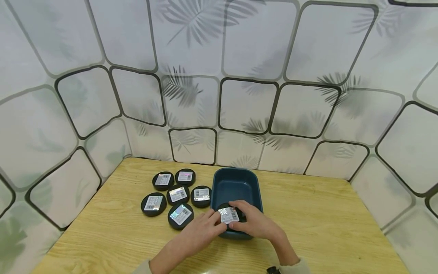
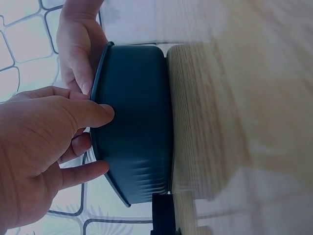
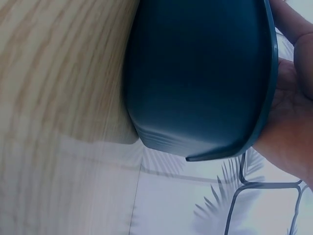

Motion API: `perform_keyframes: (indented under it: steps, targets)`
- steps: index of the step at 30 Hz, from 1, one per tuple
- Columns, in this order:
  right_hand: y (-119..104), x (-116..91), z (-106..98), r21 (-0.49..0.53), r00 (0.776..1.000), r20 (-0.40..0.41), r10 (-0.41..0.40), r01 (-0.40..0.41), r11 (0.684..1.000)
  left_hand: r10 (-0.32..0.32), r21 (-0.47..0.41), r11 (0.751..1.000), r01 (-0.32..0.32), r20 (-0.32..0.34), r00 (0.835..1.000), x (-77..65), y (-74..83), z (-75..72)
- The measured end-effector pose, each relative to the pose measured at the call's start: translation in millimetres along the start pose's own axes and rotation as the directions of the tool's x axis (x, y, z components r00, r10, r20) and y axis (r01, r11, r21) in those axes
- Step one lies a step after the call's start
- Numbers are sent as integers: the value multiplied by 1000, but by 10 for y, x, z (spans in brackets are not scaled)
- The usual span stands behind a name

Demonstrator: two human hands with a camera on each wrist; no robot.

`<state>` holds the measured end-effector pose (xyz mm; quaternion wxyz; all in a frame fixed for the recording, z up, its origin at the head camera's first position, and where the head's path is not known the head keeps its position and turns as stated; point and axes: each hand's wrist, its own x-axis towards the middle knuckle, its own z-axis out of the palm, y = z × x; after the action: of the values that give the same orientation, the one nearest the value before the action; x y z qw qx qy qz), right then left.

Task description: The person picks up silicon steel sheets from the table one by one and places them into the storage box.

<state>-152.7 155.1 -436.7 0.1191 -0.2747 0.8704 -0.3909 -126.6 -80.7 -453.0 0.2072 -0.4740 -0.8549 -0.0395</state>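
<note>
Yellow wood-grain worktop (image 1: pixel 325 217) carries a blue bin (image 1: pixel 237 174); the left hand (image 1: pixel 201 231) touches it, grip unclear, while the right hand (image 1: pixel 256 221) pinches a black disc (image 1: pixel 228 215) at its near end. Placing seems in hand, calling next for gentle release.

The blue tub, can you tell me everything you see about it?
The tub is dark blue, longer than wide and smooth like plastic, with rounded corners, a thin lip and faint ridges. It's open on top, standing upright on the wooden-looking table. The left hand and right hand meet at a black disc above its near end; I can't tell whether they touch the tub.
</note>
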Motion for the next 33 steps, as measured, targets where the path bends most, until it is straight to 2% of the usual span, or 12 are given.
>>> perform_keyframes:
  steps: [10,21,33]
  targets:
    - [-2,2,3,-4,999,-38,16,-16,1000,0,-6,1000,0,-6,1000,2,-3,-2]
    - [-24,-4,6,-9,998,17,-56,56,998,4,4,1000,-4,-25,1000,-14,3,-9]
    - [5,-7,4,-3,1000,9,-17,17,1000,14,22,1000,-12,-58,998,4,6,17]
